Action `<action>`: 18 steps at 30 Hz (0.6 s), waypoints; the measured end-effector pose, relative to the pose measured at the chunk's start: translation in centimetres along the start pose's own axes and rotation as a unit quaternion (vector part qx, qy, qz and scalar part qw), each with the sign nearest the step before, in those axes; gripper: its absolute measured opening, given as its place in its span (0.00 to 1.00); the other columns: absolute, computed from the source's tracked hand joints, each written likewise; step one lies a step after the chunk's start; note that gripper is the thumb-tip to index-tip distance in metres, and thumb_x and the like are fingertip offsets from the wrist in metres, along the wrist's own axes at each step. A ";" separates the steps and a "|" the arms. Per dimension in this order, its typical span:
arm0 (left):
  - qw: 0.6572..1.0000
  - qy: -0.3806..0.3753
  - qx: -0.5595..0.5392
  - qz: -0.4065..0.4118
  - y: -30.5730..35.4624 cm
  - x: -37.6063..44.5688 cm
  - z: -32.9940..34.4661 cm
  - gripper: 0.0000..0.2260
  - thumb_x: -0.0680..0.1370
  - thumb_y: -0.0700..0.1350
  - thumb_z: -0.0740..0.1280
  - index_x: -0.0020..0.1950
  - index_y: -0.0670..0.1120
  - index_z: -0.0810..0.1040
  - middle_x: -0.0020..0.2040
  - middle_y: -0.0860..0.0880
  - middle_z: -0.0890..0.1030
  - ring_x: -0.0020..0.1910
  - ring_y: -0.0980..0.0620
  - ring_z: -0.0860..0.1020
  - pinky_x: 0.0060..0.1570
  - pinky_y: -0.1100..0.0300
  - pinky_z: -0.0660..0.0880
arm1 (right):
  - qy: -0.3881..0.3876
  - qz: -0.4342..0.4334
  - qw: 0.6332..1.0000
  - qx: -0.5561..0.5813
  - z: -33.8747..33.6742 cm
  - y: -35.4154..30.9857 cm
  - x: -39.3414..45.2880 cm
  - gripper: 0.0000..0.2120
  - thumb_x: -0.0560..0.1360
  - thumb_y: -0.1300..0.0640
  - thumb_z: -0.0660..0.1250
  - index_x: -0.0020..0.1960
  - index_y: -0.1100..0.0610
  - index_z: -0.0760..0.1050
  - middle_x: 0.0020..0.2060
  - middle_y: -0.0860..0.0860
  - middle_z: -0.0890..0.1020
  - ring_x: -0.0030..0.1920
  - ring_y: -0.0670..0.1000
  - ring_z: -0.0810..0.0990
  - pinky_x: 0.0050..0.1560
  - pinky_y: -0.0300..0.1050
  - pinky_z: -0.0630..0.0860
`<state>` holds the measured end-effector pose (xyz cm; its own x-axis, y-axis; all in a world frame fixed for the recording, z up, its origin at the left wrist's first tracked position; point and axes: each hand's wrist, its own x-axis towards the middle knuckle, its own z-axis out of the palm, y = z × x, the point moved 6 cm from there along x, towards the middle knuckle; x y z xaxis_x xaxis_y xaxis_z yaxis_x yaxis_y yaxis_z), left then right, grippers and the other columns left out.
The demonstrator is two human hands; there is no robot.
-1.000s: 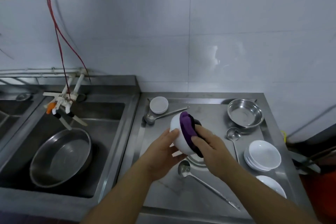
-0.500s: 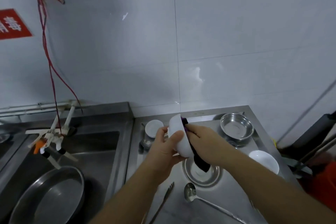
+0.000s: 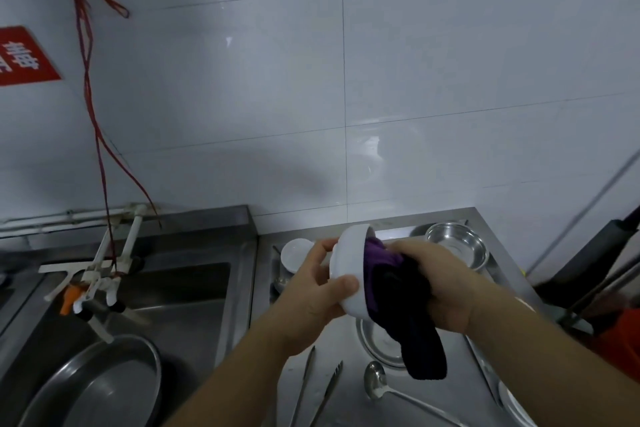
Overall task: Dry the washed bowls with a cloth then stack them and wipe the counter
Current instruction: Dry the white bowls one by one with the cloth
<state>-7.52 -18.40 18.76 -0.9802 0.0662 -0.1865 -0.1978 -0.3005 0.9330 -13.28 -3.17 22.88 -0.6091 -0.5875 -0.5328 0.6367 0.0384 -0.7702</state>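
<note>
Drying step, judged: white bowl (image 3: 349,270) on edge, left hand (image 3: 313,291) fingers curled round its rim; right hand (image 3: 438,282) fingers bunch purple cloth (image 3: 405,305) inside; next, stacking.

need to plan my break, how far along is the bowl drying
Early on, it seems. In hand: the left hand holds a white bowl while the right hand works a purple cloth inside it. No finished stack shows; another white bowl waits, and the counter isn't wiped.
</note>
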 end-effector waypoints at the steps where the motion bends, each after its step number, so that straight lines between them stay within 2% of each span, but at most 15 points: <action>1: 1.000 -0.004 -0.016 0.006 -0.2 -0.1 0.4 0.42 0.67 0.56 0.84 0.76 0.54 0.69 0.70 0.37 0.77 0.68 0.31 0.78 0.63 0.31 0.78 | -0.010 -0.006 0.999 0.039 0.2 0.4 0.0 0.13 0.76 0.53 0.69 0.45 0.64 0.83 0.40 0.60 0.82 0.38 0.57 0.84 0.40 0.51 0.84; 2: 0.999 -0.005 -0.033 0.013 -0.4 -0.2 0.7 0.42 0.68 0.56 0.84 0.77 0.53 0.68 0.71 0.36 0.76 0.69 0.30 0.77 0.64 0.29 0.77 | -0.017 -0.016 0.997 0.073 0.4 0.7 0.0 0.14 0.74 0.51 0.70 0.44 0.63 0.84 0.39 0.59 0.82 0.38 0.56 0.84 0.40 0.51 0.84; 4: 0.998 0.008 -0.059 0.024 -0.7 -0.3 1.4 0.42 0.69 0.57 0.83 0.78 0.51 0.67 0.72 0.35 0.74 0.70 0.30 0.76 0.65 0.27 0.75 | -0.023 -0.043 0.990 0.135 0.7 1.3 0.3 0.17 0.73 0.50 0.70 0.49 0.64 0.86 0.43 0.61 0.84 0.41 0.58 0.86 0.42 0.52 0.85; 6: 0.996 0.032 -0.079 0.025 -0.9 -0.4 1.7 0.43 0.68 0.57 0.84 0.78 0.50 0.68 0.72 0.35 0.75 0.69 0.31 0.77 0.65 0.30 0.76 | -0.022 -0.071 0.981 0.182 1.2 1.5 0.6 0.20 0.75 0.51 0.70 0.55 0.66 0.86 0.50 0.64 0.86 0.48 0.61 0.88 0.46 0.55 0.86; 8: 0.994 0.054 -0.090 0.021 -1.0 -0.5 1.7 0.44 0.66 0.57 0.85 0.77 0.50 0.68 0.71 0.36 0.77 0.68 0.33 0.79 0.62 0.35 0.79 | 0.000 -0.107 0.978 0.177 1.7 1.4 0.6 0.17 0.80 0.51 0.69 0.58 0.63 0.86 0.54 0.65 0.87 0.53 0.64 0.88 0.50 0.56 0.86; 11: 0.992 0.077 -0.101 0.020 -1.3 -0.4 1.7 0.43 0.65 0.56 0.85 0.75 0.52 0.70 0.70 0.38 0.79 0.67 0.35 0.80 0.61 0.37 0.80 | 0.076 -0.206 0.975 0.017 1.8 0.6 0.4 0.09 0.84 0.51 0.68 0.54 0.46 0.88 0.50 0.56 0.89 0.51 0.58 0.89 0.46 0.52 0.86; 13: 0.991 0.092 -0.097 0.026 -1.2 -0.3 1.8 0.40 0.66 0.55 0.85 0.74 0.53 0.71 0.68 0.40 0.80 0.66 0.36 0.81 0.59 0.38 0.81 | 0.106 -0.271 0.945 -0.149 1.8 -0.3 -0.1 0.07 0.83 0.49 0.69 0.54 0.39 0.84 0.48 0.48 0.89 0.48 0.52 0.89 0.47 0.51 0.86; 15: 0.990 0.111 -0.083 0.030 -1.0 -0.1 1.7 0.38 0.67 0.54 0.85 0.72 0.54 0.72 0.63 0.44 0.83 0.64 0.38 0.83 0.57 0.40 0.83 | 0.093 -0.298 0.909 -0.277 1.6 -0.9 -0.2 0.05 0.81 0.45 0.70 0.57 0.38 0.82 0.47 0.43 0.88 0.47 0.46 0.88 0.47 0.48 0.85; 18: 0.989 0.135 -0.062 0.027 -1.0 -0.2 1.3 0.35 0.69 0.51 0.83 0.72 0.55 0.71 0.58 0.48 0.85 0.61 0.42 0.85 0.54 0.42 0.84 | 0.066 -0.248 0.869 -0.422 1.1 -1.5 0.3 0.06 0.81 0.42 0.67 0.55 0.39 0.80 0.45 0.40 0.87 0.44 0.43 0.86 0.45 0.44 0.84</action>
<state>-7.16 -16.83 18.27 -0.9520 -0.2042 -0.2279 -0.1273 -0.4128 0.9019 -13.85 -4.27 24.25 -0.7935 -0.6061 -0.0545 -0.2603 0.4191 -0.8698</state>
